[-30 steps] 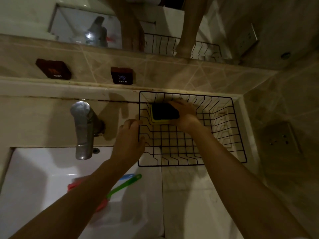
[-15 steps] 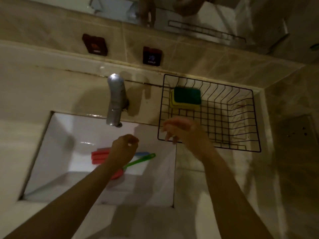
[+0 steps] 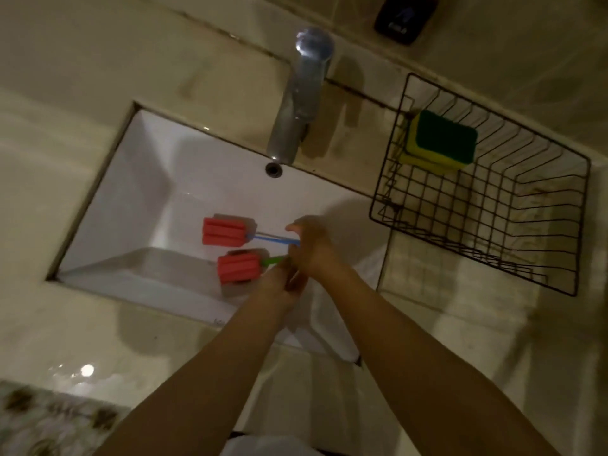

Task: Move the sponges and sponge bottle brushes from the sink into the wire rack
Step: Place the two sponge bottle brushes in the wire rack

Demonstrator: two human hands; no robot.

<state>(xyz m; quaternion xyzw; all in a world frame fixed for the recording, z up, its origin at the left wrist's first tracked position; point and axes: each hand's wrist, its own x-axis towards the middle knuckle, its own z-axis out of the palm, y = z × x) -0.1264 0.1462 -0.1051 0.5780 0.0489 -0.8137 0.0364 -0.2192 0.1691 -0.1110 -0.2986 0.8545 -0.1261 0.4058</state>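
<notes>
Two sponge bottle brushes with red foam heads lie in the white sink (image 3: 154, 166). The blue-handled brush (image 3: 227, 232) is the farther one; my right hand (image 3: 312, 248) closes on the end of its handle. The green-handled brush (image 3: 240, 267) lies nearer, and my left hand (image 3: 281, 284) closes on its handle just below my right hand. The black wire rack (image 3: 472, 256) stands on the counter to the right of the sink. In its far left corner sit stacked yellow sponges with green scouring tops (image 3: 442, 139).
A chrome faucet (image 3: 302, 93) reaches over the sink's back edge, above the overflow hole (image 3: 273, 169). A dark button plate (image 3: 404, 18) is on the tiled wall. Beige counter surrounds the sink; patterned flooring (image 3: 49, 419) shows at the bottom left.
My right hand left the sponges in the rack and came down into the sink. My left hand also dropped to the brushes. Both hands now close on the brush handles.
</notes>
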